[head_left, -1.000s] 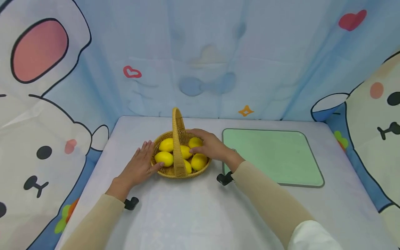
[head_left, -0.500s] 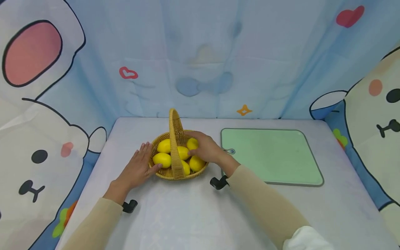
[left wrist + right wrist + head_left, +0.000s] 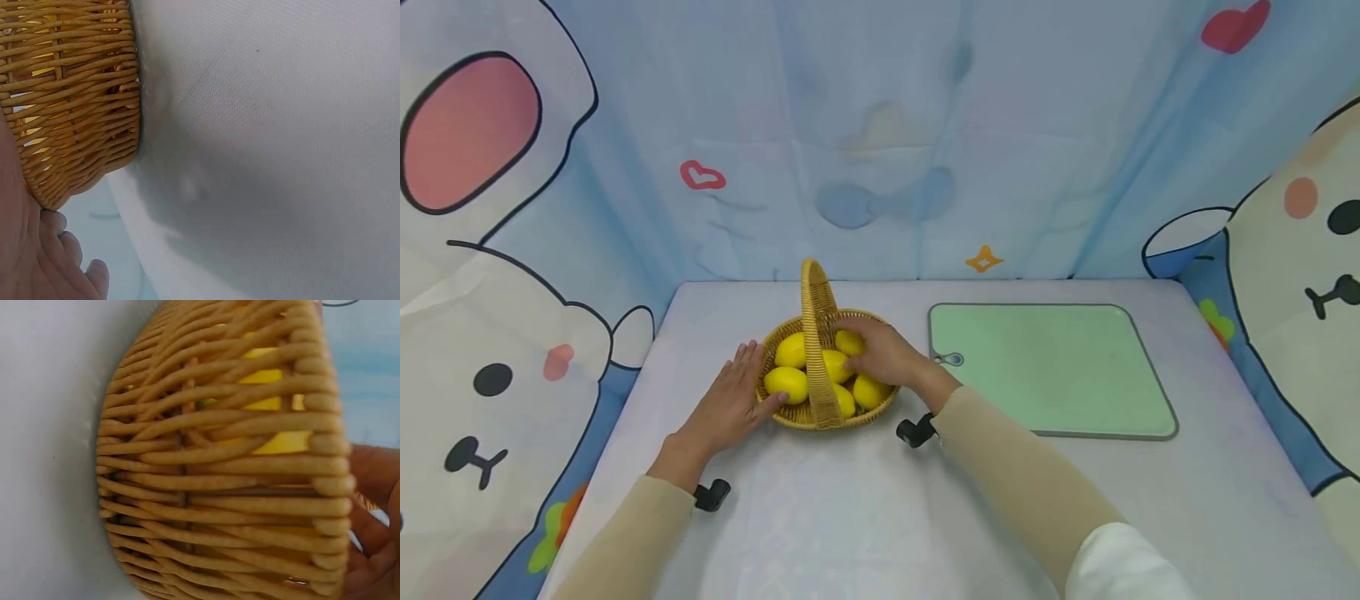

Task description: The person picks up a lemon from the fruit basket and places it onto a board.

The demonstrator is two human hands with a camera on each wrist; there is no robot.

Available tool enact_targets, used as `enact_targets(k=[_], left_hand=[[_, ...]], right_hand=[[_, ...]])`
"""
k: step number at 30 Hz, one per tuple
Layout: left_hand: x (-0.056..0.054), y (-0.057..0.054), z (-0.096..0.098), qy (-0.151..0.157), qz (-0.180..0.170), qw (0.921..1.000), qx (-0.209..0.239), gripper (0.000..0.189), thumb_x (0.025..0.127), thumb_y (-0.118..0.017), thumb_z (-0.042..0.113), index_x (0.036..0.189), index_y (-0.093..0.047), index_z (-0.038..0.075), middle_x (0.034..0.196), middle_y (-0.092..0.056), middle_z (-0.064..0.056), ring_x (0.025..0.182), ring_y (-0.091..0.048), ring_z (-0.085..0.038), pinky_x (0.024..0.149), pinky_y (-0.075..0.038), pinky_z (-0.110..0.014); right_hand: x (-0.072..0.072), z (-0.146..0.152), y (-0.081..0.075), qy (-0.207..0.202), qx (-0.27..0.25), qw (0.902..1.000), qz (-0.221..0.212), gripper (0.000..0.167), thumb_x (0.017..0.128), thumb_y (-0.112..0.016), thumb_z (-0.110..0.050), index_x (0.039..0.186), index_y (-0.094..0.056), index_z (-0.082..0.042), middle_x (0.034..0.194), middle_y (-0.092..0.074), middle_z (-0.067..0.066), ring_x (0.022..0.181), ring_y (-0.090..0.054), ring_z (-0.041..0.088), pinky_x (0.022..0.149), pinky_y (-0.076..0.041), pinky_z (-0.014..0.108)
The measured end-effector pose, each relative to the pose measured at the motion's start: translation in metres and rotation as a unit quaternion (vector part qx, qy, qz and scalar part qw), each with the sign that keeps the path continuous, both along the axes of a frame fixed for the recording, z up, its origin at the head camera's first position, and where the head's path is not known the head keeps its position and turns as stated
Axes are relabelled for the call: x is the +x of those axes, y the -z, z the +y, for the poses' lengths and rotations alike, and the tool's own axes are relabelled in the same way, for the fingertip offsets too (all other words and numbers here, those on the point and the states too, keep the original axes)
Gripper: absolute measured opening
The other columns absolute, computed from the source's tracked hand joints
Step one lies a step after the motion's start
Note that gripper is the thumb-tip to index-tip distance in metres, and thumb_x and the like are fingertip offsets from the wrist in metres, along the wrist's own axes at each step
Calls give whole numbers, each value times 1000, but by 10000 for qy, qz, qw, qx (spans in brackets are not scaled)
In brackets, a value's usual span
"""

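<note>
A woven wicker basket [image 3: 822, 358] with a tall arched handle stands left of centre on the table, holding several yellow lemons [image 3: 786, 385]. My left hand [image 3: 726, 412] lies along its left side, fingers straight against the wall and thumb over the rim. In the left wrist view, the wicker wall [image 3: 75, 94] shows beside the palm. My right hand [image 3: 887, 354] reaches in over the right rim, its thumb and curved fingers around a lemon [image 3: 849, 342] near the back. The right wrist view shows its fingers [image 3: 369, 531] curled beyond the rim, partly hidden by the basket [image 3: 219, 462].
A pale green cutting board [image 3: 1045, 371] with a grey edge lies flat to the right of the basket. White cloth covers the table [image 3: 835, 517]. A blue printed curtain [image 3: 880, 125] hangs behind it and at the sides.
My right hand has shifted left inside the basket, and the back lemon has moved left with it, closer to the handle. My left hand stays against the basket. The head view has shifted slightly.
</note>
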State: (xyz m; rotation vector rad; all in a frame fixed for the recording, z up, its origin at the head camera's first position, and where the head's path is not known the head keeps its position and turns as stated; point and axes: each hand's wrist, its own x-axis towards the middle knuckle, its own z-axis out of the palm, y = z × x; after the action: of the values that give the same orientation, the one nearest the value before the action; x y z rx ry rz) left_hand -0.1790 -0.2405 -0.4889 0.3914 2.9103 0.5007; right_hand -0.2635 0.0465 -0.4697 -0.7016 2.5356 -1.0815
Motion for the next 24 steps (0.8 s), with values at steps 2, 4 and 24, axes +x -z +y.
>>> enact_targets(k=[2, 4, 24], left_hand=[[0, 0, 0, 11, 13, 10000, -6, 97, 107, -46, 63, 169, -2, 2, 177, -4, -20, 165, -3, -36, 134, -8, -55], [0, -1, -1, 9, 13, 10000, 21, 97, 108, -46, 62, 169, -2, 1, 177, -5, -20, 165, -3, -36, 134, -8, -55], [0, -1, 2, -56, -103, 9999, 46, 97, 107, -47, 62, 169, -1, 3, 178, -4, -19, 165, -4, -36, 135, -8, -54]], right_hand=[[-2, -1, 2, -274, 98, 9995, 105, 61, 97, -77, -14, 154, -54, -16, 161, -50, 7, 153, -41, 29, 129, -32, 49], [-4, -3, 4, -588, 257, 9974, 330, 60, 97, -76, -14, 153, -55, -14, 160, -52, 6, 154, -40, 29, 130, -30, 48], [-11, -12, 7, -391, 1060, 9923, 504, 68, 94, -78, -9, 156, -50, -16, 166, -38, 16, 155, -36, 37, 128, -33, 52]])
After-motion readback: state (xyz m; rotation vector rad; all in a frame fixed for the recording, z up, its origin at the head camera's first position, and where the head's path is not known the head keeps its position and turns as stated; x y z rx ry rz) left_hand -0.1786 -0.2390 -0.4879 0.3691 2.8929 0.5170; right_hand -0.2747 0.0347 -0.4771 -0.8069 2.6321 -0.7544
